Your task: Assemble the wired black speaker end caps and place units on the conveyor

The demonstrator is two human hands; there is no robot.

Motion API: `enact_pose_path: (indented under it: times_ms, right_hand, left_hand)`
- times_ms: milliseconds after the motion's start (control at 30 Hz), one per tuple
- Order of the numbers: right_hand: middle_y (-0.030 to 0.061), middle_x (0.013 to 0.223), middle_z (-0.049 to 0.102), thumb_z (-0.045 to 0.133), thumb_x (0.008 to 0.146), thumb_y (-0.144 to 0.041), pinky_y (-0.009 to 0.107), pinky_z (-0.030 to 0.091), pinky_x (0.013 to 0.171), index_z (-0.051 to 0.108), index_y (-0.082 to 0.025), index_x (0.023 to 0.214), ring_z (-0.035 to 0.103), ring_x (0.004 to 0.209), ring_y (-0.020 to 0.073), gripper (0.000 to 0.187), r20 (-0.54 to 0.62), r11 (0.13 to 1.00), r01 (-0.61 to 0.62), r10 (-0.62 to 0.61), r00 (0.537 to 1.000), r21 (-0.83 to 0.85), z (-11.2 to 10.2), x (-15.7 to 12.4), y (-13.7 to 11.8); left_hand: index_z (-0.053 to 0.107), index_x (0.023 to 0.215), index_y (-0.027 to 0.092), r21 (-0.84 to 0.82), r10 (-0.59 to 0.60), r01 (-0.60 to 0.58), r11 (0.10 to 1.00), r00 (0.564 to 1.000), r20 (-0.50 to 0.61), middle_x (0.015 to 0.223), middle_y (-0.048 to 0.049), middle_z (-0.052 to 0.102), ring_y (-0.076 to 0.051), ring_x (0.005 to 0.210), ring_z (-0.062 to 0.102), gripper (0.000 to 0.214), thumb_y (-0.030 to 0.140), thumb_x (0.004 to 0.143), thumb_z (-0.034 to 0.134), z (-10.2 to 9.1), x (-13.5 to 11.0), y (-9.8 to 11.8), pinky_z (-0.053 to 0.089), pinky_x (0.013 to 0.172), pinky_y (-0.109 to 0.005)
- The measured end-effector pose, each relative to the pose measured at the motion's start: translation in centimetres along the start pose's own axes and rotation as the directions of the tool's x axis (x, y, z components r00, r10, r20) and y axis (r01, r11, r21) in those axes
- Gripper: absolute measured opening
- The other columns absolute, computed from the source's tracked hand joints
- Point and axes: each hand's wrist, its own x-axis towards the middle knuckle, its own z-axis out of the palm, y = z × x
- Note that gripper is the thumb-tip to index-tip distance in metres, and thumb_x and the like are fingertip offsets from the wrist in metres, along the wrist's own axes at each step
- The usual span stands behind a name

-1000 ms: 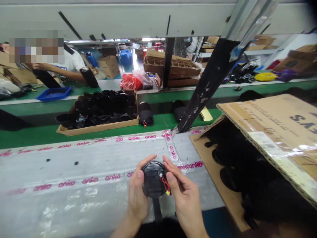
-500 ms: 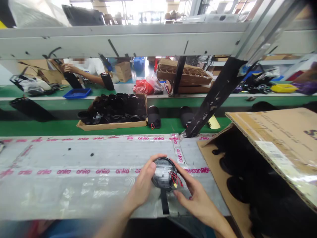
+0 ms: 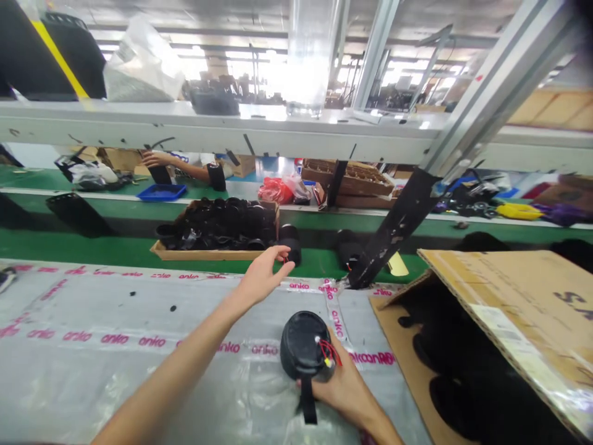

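Observation:
My right hand (image 3: 345, 383) wraps around the right side of a black cylindrical housing (image 3: 303, 343), its round end facing up. Red wires with a small yellow connector (image 3: 328, 360) come out of that end, and a black strap (image 3: 307, 400) hangs from its near side. Stretched forward over the table's far edge, my left hand (image 3: 266, 275) is open, thumb and fingers apart. Just past its fingertips, on the green surface, is another black cylinder (image 3: 291, 244), partly hidden by the hand. A shallow cardboard box (image 3: 213, 254) of black parts lies left of it.
A large open carton (image 3: 504, 296) with black items stands at the right. A slanted black-wrapped post (image 3: 393, 228) rises behind the table (image 3: 92, 383). Another black cylinder (image 3: 348, 247) lies beside the post. A shelf (image 3: 185, 127) crosses above; beyond it shows a co-worker's arm (image 3: 192, 168).
My left hand has left the housing and reached forward to the far edge. The right hand still holds the housing, now tilted to show more of its side. The view has tipped upward.

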Motion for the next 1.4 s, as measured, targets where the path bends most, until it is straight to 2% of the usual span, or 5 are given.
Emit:
enact_pose_path:
  times_ms: [267,700,1000,1233,1400]
  right_hand:
    - [0.0102,0.129,0.076,0.095,0.071,-0.037,0.055,0.056,0.112,0.056,-0.023,0.141,0.073,0.118,0.0328,0.082,-0.359,0.979,0.144,-0.186,0.915,-0.141,-5.0,16.0,-4.0]
    - [0.0109,0.138,0.069,0.072,0.104,-0.037,0.051,0.062,0.100,0.067,-0.018,0.136,0.072,0.119,0.0280,0.037,-0.339,0.980,0.116,-0.166,0.926,-0.164,-3.2,36.8,-1.8]
    - [0.0114,0.141,0.068,0.072,0.105,-0.036,0.052,0.061,0.103,0.066,-0.019,0.138,0.071,0.122,0.0287,0.038,-0.096,0.969,0.110,-0.134,0.986,-0.223,-3.6,31.5,-3.4]
    - [0.0036,0.137,0.079,0.073,0.101,-0.040,0.041,0.058,0.113,0.075,-0.034,0.138,0.073,0.128,0.0265,0.038,0.111,0.925,0.129,-0.095,0.989,-0.358,-8.9,12.1,-6.3]
    - [0.0111,0.129,0.078,0.074,0.089,-0.031,0.055,0.055,0.112,0.085,-0.029,0.116,0.072,0.124,0.0369,0.029,-0.230,0.793,-0.082,-0.075,0.970,-0.604,-13.8,0.8,-3.2]
  left_hand:
    - [0.065,0.140,0.018,0.354,-0.086,0.119,0.928,0.990,-0.108,0.144,-0.0130,0.066,-0.031,0.127,0.067,0.043,0.040,0.104,0.071,5.8,7.3,-2.0,0.057,0.108,-0.057]
    - [0.060,0.146,0.019,0.314,0.149,-0.114,0.942,0.985,-0.089,0.155,-0.0183,0.059,-0.042,0.139,0.061,0.072,0.022,0.079,0.087,6.3,2.8,-4.2,0.053,0.116,-0.059]
    - [0.041,0.147,0.025,0.005,0.257,-0.258,0.966,0.963,-0.080,0.147,-0.0166,0.053,-0.035,0.131,0.067,0.086,0.013,0.067,0.070,2.5,-2.5,-4.2,0.062,0.108,-0.052]
    - [0.042,0.153,0.030,-0.187,0.313,-0.357,0.915,0.922,-0.229,0.145,-0.0147,0.058,-0.042,0.136,0.062,0.085,0.023,0.073,0.071,0.4,-7.3,-1.2,0.059,0.109,-0.064]
    - [0.049,0.148,0.044,-0.487,0.156,-0.253,0.836,0.960,-0.231,0.154,-0.0106,0.055,-0.040,0.133,0.068,0.073,0.030,0.081,0.076,3.7,-12.7,1.0,0.068,0.098,-0.059]
